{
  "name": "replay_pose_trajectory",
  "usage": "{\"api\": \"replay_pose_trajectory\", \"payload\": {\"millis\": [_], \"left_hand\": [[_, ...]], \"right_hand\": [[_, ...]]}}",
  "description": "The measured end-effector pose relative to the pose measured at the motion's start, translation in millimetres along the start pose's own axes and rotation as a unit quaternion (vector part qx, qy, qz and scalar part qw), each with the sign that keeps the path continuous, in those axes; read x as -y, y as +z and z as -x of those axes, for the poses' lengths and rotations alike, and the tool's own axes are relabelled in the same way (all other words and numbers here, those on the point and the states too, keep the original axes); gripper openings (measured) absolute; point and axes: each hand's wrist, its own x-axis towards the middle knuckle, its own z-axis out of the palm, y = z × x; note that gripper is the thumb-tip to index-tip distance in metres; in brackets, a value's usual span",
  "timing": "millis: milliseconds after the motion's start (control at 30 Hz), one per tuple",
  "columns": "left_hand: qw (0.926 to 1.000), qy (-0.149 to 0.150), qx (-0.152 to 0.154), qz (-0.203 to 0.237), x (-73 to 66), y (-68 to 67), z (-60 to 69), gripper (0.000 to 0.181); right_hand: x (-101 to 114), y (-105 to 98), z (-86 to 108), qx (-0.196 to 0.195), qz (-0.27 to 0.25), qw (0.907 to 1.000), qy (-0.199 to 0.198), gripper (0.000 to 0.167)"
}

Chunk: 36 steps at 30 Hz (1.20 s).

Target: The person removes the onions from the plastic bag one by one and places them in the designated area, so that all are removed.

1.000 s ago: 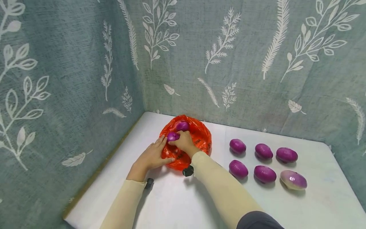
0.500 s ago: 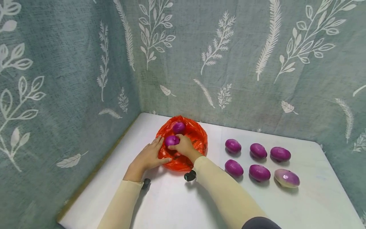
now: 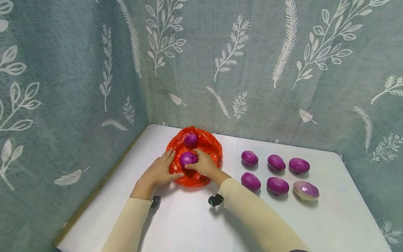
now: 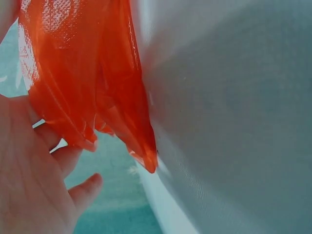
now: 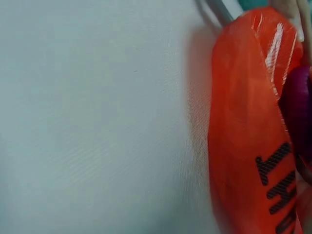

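A red plastic bag [image 3: 215,148] stands with its mouth spread wide on the table. Inside it, toward the far side, lies one purple onion [image 3: 191,140]. My right hand [image 3: 205,166] reaches over the bag and grips another purple onion [image 3: 188,159] between thumb and fingers. Along the bag's left rim, my left hand [image 3: 157,170] rests with fingers spread. The left wrist view shows the fingers [image 4: 68,156] fairly straight beside the bag's wall [image 4: 92,63]. In the right wrist view the gripped onion [image 5: 297,105] shows just past the rim; most of that hand is cut off.
Two rows of onions stand on the white table [image 3: 189,220] to the right, including a purple onion [image 3: 249,158] at the far left of the group and a paler one [image 3: 306,190] at the near right. A patterned cloth [image 3: 195,70] hangs behind and along the left.
My right hand has shifted the gripped onion a little nearer and to the right within the bag. The left hand stays at the rim, while the head view has turned slightly right.
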Motion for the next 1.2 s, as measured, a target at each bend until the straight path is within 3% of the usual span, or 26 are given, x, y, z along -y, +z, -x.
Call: {"api": "replay_pose_trajectory", "payload": {"millis": [233, 467, 767, 1200], "left_hand": [[1.0, 0.0, 0.006, 0.001, 1.3, 0.2, 0.2, 0.11], [0.9999, 0.011, -0.003, 0.004, 4.3, -1.4, 1.3, 0.112], [0.9998, 0.016, 0.001, 0.011, 2.1, -2.1, -0.8, 0.111], [0.9998, 0.01, 0.008, 0.012, 2.1, -2.7, -1.6, 0.112]], "right_hand": [[0.5, -14.9, 20.0, -0.011, -0.006, 0.9999, -0.006, 0.078], [-8.0, -24.6, 40.5, -0.009, -0.07, 0.9973, 0.02, 0.076], [-18.7, -37.1, 66.2, -0.027, -0.085, 0.996, 0.005, 0.076], [-56.8, -50.2, 108.3, -0.013, -0.163, 0.9865, -0.009, 0.07]]}}
